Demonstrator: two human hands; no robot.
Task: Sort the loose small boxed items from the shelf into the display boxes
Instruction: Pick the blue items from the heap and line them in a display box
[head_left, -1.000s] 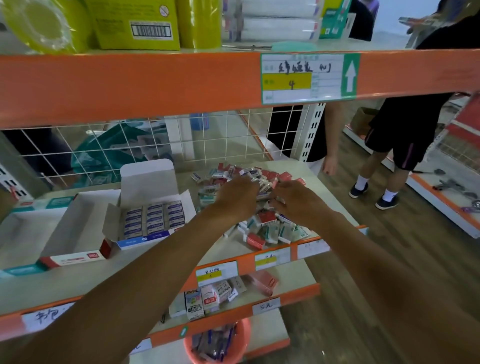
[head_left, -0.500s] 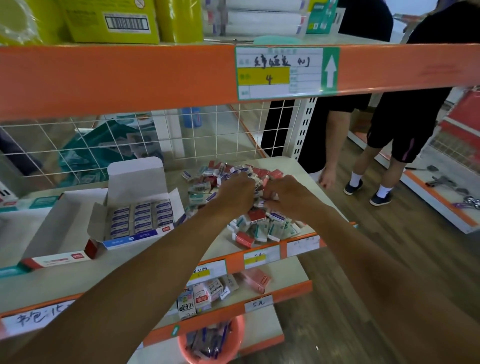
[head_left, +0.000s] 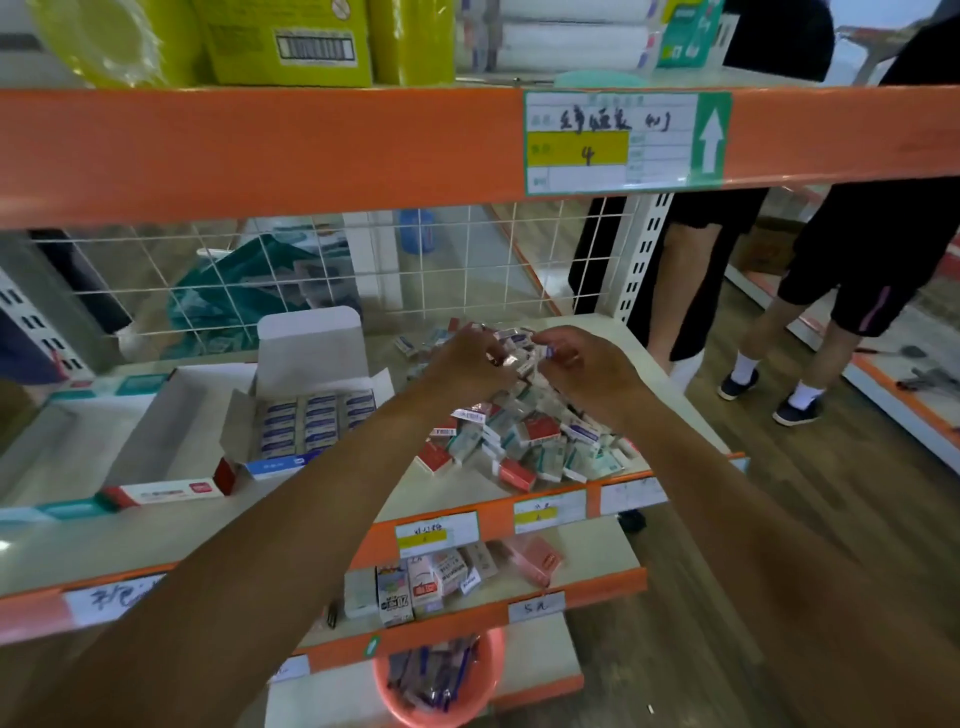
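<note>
Since a second ago both hands have lifted off the heap of loose small boxes (head_left: 524, 441), red, white and teal cartons tumbled by the shelf's (head_left: 130, 535) front right edge. Just above the heap's far side, the left hand (head_left: 467, 361) curls round a few of them and the right hand (head_left: 589, 371) pinches one blue-white carton (head_left: 549, 352) at its fingertips. Toward the shelf's left, the open display box (head_left: 311, 415) holds blue-white rows.

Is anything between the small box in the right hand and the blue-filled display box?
Nothing visible blocks the small box in the right hand. Only the side flap of the display box sticks out toward the pile.
</note>
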